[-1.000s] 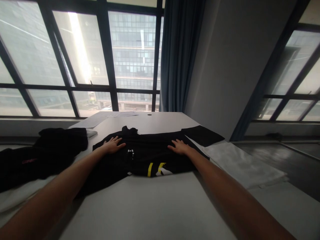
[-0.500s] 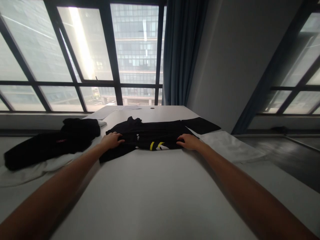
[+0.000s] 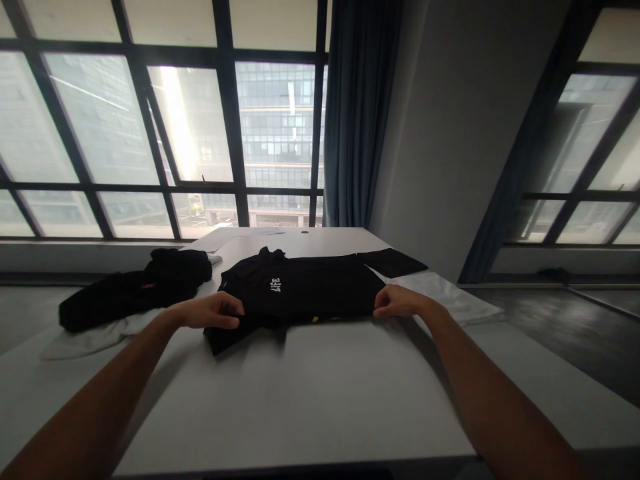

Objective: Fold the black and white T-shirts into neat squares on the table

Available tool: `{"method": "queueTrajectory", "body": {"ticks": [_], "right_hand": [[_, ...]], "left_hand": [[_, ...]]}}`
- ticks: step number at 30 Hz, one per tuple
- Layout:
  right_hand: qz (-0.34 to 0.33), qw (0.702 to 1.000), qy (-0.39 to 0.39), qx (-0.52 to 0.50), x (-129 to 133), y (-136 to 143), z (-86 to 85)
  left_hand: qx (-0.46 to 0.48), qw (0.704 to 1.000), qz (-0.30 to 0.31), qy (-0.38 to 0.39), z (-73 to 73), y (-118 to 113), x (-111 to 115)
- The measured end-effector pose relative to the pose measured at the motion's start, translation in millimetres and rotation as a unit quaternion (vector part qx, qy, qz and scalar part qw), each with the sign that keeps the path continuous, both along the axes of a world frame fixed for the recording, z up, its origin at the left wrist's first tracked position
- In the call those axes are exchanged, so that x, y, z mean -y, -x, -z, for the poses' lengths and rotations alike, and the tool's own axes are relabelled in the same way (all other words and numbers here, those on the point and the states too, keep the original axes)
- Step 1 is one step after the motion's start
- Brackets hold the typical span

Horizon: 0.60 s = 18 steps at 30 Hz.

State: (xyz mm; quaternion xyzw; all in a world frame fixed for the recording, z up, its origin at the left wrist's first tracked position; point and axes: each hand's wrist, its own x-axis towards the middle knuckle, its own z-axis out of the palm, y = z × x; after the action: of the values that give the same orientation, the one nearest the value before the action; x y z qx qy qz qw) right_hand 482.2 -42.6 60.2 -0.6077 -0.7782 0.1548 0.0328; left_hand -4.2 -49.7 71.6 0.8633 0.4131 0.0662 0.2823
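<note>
A black T-shirt lies across the white table, with small white lettering on it. Its near edge is raised a little off the tabletop, and only slivers of a yellow print show along that edge. At the left end of the edge, my left hand pinches the cloth between thumb and fingers. My right hand is closed on the right near corner. A sleeve-like flap hangs down below my left hand. Behind my right hand lies a flat black piece of cloth; whether it belongs to the shirt I cannot tell.
Bunched black clothing lies on the left over a white cloth. Another white cloth is spread at the right. Papers rest at the far end of the white table, before windows and a blue curtain.
Both hands have gone from lying on the shirt to pinching its near edge, which has come up. The white lettering shows more fully, the yellow print less. The view has tilted upward.
</note>
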Motion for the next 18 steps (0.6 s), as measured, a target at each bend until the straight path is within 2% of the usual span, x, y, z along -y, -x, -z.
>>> {"method": "queueTrajectory", "body": {"ticks": [2, 4, 6, 8, 11, 14, 18], "right_hand": [[0.007, 1.0, 0.024, -0.005, 3.5, -3.5, -3.4], [0.041, 0.999, -0.03, 0.003, 3.1, -3.2, -2.6], [0.062, 0.995, -0.083, 0.004, -0.7, -2.0, 3.4], [0.053, 0.995, -0.085, 0.0, -6.2, -2.2, 13.5], [0.035, 0.998, -0.056, 0.005, -13.5, -4.7, 28.6], [0.031, 0.999, -0.038, -0.01, -18.0, -9.7, 34.8], [0.045, 0.998, -0.027, -0.031, -18.2, -25.7, 28.0]], "left_hand": [[0.054, 0.998, -0.024, 0.018, 8.7, 2.8, -2.4], [0.072, 0.993, -0.088, -0.028, 22.5, 2.5, -12.0], [0.032, 0.983, -0.146, -0.105, 39.9, 1.7, -23.7], [-0.039, 0.974, -0.161, -0.155, 57.1, 3.6, -34.2], [-0.119, 0.97, -0.154, -0.146, 72.0, 16.4, -46.2], [-0.135, 0.976, -0.137, -0.098, 68.2, 39.2, -49.8], [-0.085, 0.99, -0.094, -0.056, 48.2, 68.0, -31.6]]}}
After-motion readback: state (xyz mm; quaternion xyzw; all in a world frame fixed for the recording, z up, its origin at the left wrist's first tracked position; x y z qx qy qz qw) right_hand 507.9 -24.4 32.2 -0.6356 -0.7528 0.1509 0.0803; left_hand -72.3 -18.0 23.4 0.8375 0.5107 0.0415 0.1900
